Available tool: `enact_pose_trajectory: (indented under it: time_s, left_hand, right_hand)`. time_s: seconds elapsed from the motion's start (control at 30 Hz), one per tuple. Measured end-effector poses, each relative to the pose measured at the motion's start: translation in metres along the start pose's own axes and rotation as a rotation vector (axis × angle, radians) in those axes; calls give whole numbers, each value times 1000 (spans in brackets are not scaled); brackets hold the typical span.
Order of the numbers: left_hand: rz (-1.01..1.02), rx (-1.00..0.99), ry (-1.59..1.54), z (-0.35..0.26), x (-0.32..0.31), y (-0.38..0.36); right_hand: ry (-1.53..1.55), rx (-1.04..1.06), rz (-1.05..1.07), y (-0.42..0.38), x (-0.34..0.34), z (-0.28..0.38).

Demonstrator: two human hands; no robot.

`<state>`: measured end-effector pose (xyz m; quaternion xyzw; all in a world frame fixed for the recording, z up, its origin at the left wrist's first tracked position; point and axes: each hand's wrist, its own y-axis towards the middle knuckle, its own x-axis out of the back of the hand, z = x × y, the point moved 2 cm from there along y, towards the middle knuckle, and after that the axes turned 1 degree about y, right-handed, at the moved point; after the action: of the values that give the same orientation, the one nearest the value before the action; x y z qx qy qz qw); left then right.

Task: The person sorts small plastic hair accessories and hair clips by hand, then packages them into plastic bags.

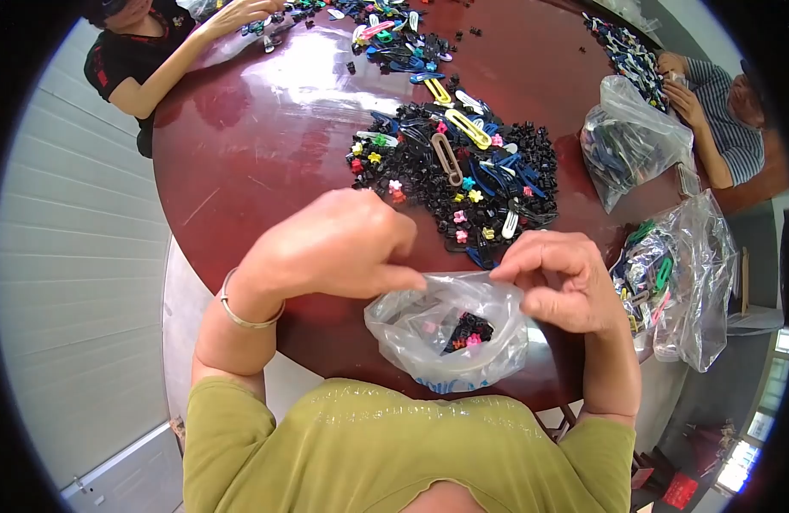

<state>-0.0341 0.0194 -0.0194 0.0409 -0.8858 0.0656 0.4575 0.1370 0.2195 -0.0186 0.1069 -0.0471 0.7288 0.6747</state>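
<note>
A clear plastic bag (394,329) sits with its mouth open at the table's near edge. Small black claw clips (471,327), with a pink and an orange one among them, lie inside it. My left hand (339,244) is slightly blurred above the bag's left rim, its thumb apart from the curled index finger and nothing visible between them. At the right rim, my right hand (558,278) has its fingers curled around the bag's edge. Just beyond both hands spreads a pile of black claw clips (411,184) mixed with snap hair clips (469,128) and small flower-shaped clips (475,196).
A round red-brown table (240,188) carries more clip piles (403,43) at the far side. Filled plastic bags (629,137) stand on the right, one (676,274) by the edge. Two people work across the table, one person's hand (245,13) at far left, another's (685,103) at right.
</note>
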Motion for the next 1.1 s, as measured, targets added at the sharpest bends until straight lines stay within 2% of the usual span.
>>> enact_pose_trajectory:
  time_s: [0.17,0.33,0.43,0.57,0.6,0.7,0.73,0.93,0.97,1.03,1.1]
  left_hand:
    - [98,-153,-151,-19,-6,1]
    - [127,-167,-475,-22,17,-10]
    - [90,-278,-573,-27,17,-16]
    - [-57,-346,-551,-40,13,-22]
    - [-110,-353,-538,-42,11,-22]
    - [-227,-447,-549,-45,11,-24]
    - [-260,-485,-562,-46,11,-25]
    - [31,-373,-415,-41,16,-25]
    - [26,-368,-398,-40,13,-23]
    - [29,-361,-362,-36,4,-16]
    - [-35,-410,-285,-33,5,-15]
  right_hand:
    - [-12,-53,104,-9,-8,23]
    - [237,-148,151,-13,-5,20]
    - [364,-285,112,-18,-16,35]
    - [-339,-387,-156,-23,-42,82]
    - [-452,-269,-236,-25,-50,85]
    - [-703,7,-300,-28,-58,98]
    - [-704,92,-319,-29,-57,100]
    - [-616,61,-229,-16,-57,99]
    - [-601,67,-214,-11,-57,100]
    - [-715,339,-170,4,-71,112]
    - [-741,494,-96,23,-93,126]
